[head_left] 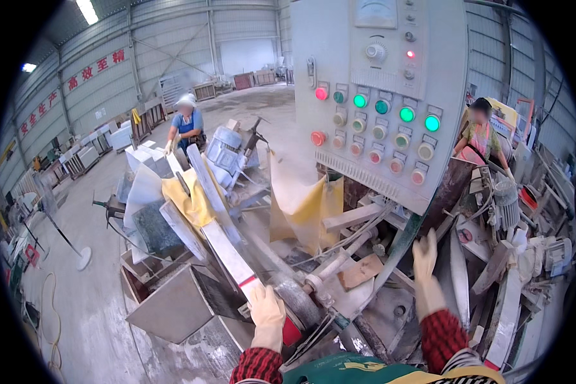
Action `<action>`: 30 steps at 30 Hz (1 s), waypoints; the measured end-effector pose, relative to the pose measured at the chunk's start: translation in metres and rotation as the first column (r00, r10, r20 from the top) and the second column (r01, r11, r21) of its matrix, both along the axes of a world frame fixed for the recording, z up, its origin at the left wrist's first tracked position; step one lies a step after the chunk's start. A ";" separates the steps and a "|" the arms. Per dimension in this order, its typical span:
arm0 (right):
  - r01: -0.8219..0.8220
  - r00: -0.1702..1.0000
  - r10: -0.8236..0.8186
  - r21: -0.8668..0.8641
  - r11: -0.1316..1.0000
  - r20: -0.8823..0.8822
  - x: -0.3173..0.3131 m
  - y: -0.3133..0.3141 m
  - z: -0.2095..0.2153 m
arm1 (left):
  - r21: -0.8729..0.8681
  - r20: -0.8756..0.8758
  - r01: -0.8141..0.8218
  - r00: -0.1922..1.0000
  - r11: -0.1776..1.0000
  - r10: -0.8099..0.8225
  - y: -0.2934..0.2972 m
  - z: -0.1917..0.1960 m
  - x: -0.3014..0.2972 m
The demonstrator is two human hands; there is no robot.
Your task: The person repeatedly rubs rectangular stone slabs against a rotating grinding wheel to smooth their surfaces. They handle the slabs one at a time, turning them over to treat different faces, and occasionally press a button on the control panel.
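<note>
My left hand (267, 310), in a pale glove, is closed over the near end of a long white strip (232, 253) that looks like stone, with a red band close to my fingers. The strip runs away from me on the machine's feed bed, and its far part passes under a yellow cloth flap (191, 196). My right hand (424, 259), gloved too, is raised beside the green machine frame (393, 253), below the control box (372, 96). Its fingers are stretched upward, with nothing visible in them.
Lit buttons and a red lamp show on the control box. A blue-grey motor (222, 155) and a hanging yellow-white sheet (301, 205) stand ahead. One person (185, 121) works at far left, another (482, 136) at right. A stone slab (173, 307) leans at left; a hose (51, 320) lies on the floor.
</note>
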State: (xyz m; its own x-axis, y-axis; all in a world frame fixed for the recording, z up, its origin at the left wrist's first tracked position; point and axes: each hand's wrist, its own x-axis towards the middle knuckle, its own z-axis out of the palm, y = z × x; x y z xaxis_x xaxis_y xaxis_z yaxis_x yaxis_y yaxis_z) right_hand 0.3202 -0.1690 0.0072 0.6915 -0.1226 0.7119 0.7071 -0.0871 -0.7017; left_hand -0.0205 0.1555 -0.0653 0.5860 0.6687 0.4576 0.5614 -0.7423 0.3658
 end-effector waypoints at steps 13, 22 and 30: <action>-0.503 0.015 0.698 0.598 0.624 -0.716 -0.248 0.003 -0.007 | -0.221 0.222 0.721 0.693 0.657 -0.686 -0.161 0.097 0.036; -0.175 0.578 0.421 0.397 0.901 -0.699 -0.197 -0.106 -0.080 | -0.013 -0.087 0.927 0.372 0.375 -0.924 -0.160 0.105 0.041; 0.470 0.648 0.076 0.477 0.743 -0.757 -0.148 -0.364 -0.187 | -0.040 -0.360 -0.028 0.933 0.999 0.012 0.004 0.016 -0.017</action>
